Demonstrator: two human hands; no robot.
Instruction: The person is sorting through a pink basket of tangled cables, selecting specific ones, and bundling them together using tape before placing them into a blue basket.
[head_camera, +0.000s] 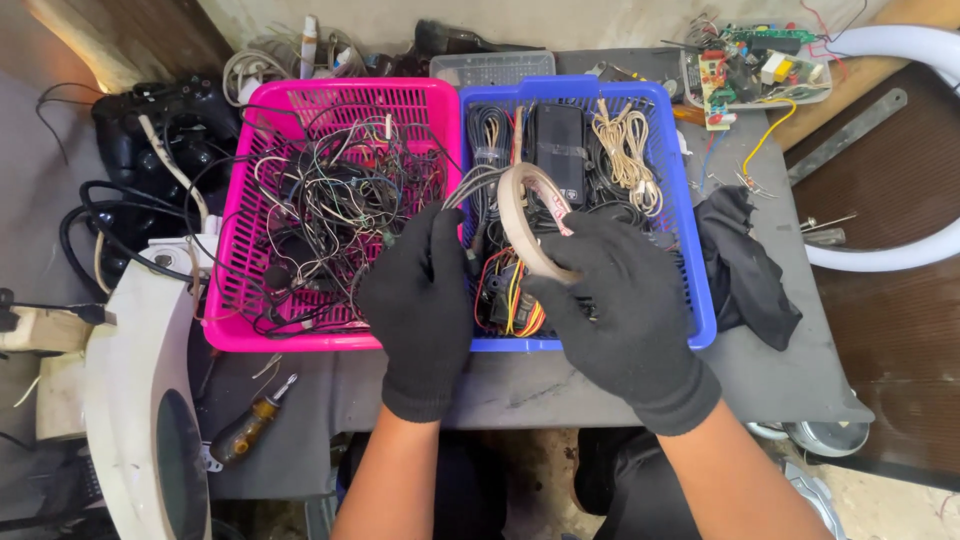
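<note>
In the head view, the right hand (625, 300) in a black glove pinches a roll of tan tape (528, 222) by its near rim. The roll stands on edge over the blue basket (700, 300), tilted up and to the left of that hand. The gloved left hand (420, 300) sits just left of the roll, fingers curled over the seam with the pink basket (225, 300). Whether it grips the tape's loose end or a wire is hidden, as is the roll's lower edge behind the right fingers.
</note>
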